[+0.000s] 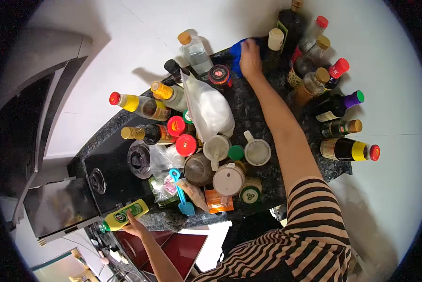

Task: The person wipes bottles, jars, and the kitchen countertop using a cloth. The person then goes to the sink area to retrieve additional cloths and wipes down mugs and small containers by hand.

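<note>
My left hand (134,227) is closed around a yellow dish soap bottle (121,216) with a green label, tilted over the counter's front edge at the left. At the back of the dark speckled counter (251,110), my right hand (251,61) grips a blue cloth (236,60) against the surface, near the wall. Part of the cloth is hidden under the fingers. Just left of it stands a dark jar (219,75) with a black and red lid. To its right is a bottle with a cream cap (275,39).
Sauce bottles (335,105) line the right side. Jars, white-lidded canisters (228,179) and a white plastic bag (213,110) crowd the middle. A blue scoop (184,207) lies near the front edge. More bottles (142,107) and a clear bottle (197,55) stand along the wall.
</note>
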### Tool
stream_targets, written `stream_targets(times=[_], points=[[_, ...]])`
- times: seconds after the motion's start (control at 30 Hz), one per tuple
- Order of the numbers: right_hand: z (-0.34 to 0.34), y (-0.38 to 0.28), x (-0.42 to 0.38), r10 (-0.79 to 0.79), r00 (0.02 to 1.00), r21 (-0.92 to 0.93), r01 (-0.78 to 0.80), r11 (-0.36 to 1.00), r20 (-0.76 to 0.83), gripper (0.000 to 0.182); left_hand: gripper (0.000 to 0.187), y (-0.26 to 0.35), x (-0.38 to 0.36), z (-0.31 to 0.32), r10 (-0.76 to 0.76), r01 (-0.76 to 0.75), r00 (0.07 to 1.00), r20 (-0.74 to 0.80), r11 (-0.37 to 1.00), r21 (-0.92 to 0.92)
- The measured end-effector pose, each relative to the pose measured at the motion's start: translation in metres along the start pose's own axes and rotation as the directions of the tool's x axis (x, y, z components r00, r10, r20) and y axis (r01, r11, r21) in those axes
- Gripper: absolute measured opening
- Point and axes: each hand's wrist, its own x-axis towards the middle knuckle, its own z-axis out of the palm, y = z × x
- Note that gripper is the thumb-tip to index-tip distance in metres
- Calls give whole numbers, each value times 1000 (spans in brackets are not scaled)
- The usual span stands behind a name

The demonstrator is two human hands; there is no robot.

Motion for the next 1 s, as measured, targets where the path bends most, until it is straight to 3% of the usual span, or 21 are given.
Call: stream_targets(times=[0.03, 0.13, 0.17, 0.2, 0.23, 0.3, 0.33, 0.47, 0.6, 0.73, 0.83, 0.93, 1.0], points=[[7, 1, 0, 48, 990, -11, -49, 999, -131, 33, 61, -1, 1, -2, 0, 0, 1000, -5, 1000, 5], [14, -9, 3, 184, 964, 24, -183, 983, -191, 36, 66, -6, 4, -4, 101, -100, 995, -14, 994, 39], [11, -13, -4, 100, 990, 45, -96, 994, -95, 37, 66, -7, 1, -2, 136, -136, 990, -23, 990, 32], [7, -15, -14, 6, 1000, 70, -6, 997, -8, 39, 65, -6, 1, -4, 68, -69, 997, 23, 997, 27], [1, -18, -16, -94, 993, 101, 87, 991, 69, 41, 63, 24, -10, 11, -5, 7, 999, -48, 999, 42], [-9, -26, -15, -265, 964, 389, 231, 892, 36, 41, 60, 14, -5, 5, -34, 34, 999, -10, 999, 23], [-15, -35, -13, -221, 973, 419, 177, 891, 59, 43, 61, 15, -6, 5, -33, 33, 999, -1, 999, -30], [-47, -71, 25, -230, 949, 374, 297, 879, -214, 41, 68, -9, 3, -6, -45, 45, 999, 11, 999, 9], [-27, -56, 26, -268, 963, 261, 254, 931, 17, 34, 73, -6, 1, -4, 4, -5, 1000, 4, 999, 46], [-22, -40, 15, -221, 972, 237, 197, 951, 82, 34, 71, -15, 3, -6, 5, -5, 1000, -3, 1000, -4], [-33, -54, 24, -59, 981, 284, 110, 953, -183, 30, 71, -15, 1, -5, 21, -20, 1000, -21, 1000, 22], [-43, -72, 49, -162, 940, 328, 261, 908, -300, 29, 71, -13, 1, -3, 67, -67, 997, -22, 998, 9], [-32, -62, 42, -161, 968, 308, 215, 927, -192, 30, 70, -10, 0, 1, 52, -52, 998, -42, 999, 7]])
